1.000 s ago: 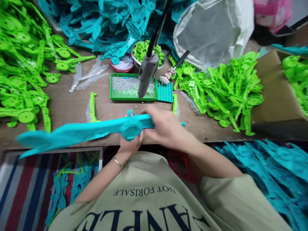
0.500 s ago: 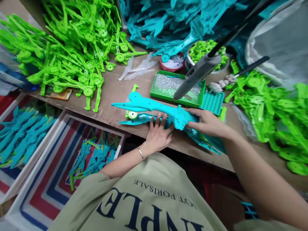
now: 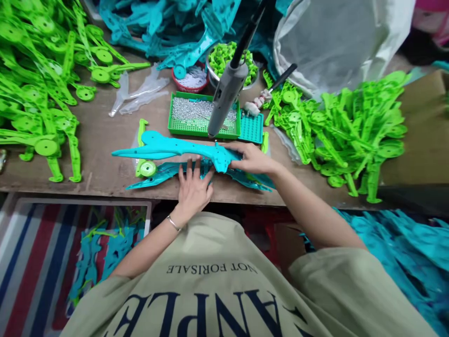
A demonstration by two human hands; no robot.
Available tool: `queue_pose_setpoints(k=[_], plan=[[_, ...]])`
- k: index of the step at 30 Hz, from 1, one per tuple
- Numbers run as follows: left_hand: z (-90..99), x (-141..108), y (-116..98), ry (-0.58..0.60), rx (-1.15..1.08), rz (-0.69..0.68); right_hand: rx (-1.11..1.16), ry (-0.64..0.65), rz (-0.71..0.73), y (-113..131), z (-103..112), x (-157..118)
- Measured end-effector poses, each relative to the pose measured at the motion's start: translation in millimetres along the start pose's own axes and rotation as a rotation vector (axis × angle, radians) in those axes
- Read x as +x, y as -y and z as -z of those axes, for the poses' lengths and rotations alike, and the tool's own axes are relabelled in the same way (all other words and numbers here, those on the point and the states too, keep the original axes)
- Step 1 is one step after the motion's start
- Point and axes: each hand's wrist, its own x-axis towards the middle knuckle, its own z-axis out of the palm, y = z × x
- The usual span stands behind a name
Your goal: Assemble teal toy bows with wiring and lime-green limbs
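Observation:
My right hand (image 3: pixel 250 159) is closed on the right end of a long blue plastic shell (image 3: pixel 175 147), thumb and fingers at its knobbly end. That shell is held just above a second blue shell (image 3: pixel 159 174), which lies along the front of the table. On this lower shell my left hand (image 3: pixel 194 187) rests with its fingers stretched out and apart, the fingertips partly under the upper piece. A bright green plastic part (image 3: pixel 146 167) with a round disc pokes out at the shells' left end. Above the pieces hangs a grey power screwdriver (image 3: pixel 226 93), touched by neither hand.
Behind the shells sits a green tray (image 3: pixel 196 133) of small silvery screws, beside a blue perforated tray (image 3: pixel 251 128). A red basket (image 3: pixel 189 87) and a bowl of green pieces (image 3: pixel 231 61) stand farther back. Green parts (image 3: pixel 351 135) heap at both sides; a striped-lined bin (image 3: pixel 38 262) is lower left.
The view has swung to the right, so the table's contents appear farther left. Both hands keep their places on the shells, and the upper shell is still held over the lower one.

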Motion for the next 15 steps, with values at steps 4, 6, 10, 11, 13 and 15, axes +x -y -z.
queue_pose_setpoints(k=[4, 6, 10, 11, 13, 15], plan=[[-0.2, 0.1, -0.2, -0.003, 0.005, 0.004, -0.009, -0.067, 0.015, 0.2, -6.3, 0.0], [0.0, 0.3, -0.3, -0.004, 0.008, 0.004, -0.005, -0.086, 0.029, 0.6, -9.1, 1.7], [0.0, 0.1, -1.0, 0.003, 0.018, 0.003, -0.009, -0.077, 0.047, 2.0, -14.0, 3.9], [-0.3, -0.3, -1.2, 0.006, 0.02, 0.004, -0.013, -0.071, 0.057, 2.4, -15.1, 3.9], [-1.2, -1.3, -1.2, 0.006, 0.027, 0.003, -0.026, -0.071, 0.082, 3.3, -17.3, 3.8], [-2.2, -2.5, -0.9, 0.0, 0.038, -0.003, -0.047, -0.082, 0.104, 4.2, -19.7, 4.1]])
